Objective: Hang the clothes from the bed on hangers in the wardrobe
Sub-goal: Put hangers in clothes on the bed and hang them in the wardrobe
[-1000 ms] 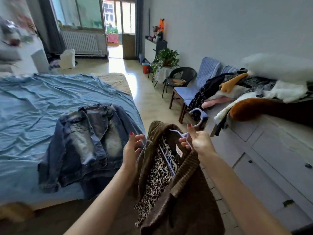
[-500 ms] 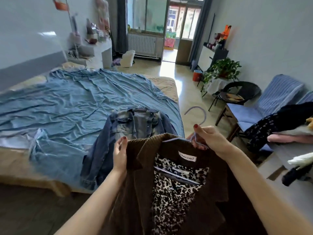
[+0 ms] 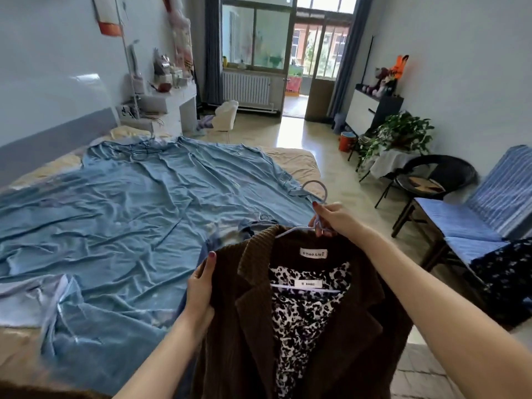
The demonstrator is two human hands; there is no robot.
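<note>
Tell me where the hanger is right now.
In the head view, the pale blue hanger sits centre-right inside the brown corduroy jacket, its neck pinched by the right hand above the bed's near corner.

One brown jacket point(image 3: 331, 326), one hanger point(image 3: 318, 197), two hands, two chairs, one bed point(image 3: 115, 226).

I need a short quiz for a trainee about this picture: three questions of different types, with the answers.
1. True or false: the brown jacket is already on the hanger.
2. Which hand grips the hanger's neck? A. left hand B. right hand
3. Fill in: the left hand holds the jacket's ____.

Key: 1 true; 2 B; 3 shoulder.
</note>
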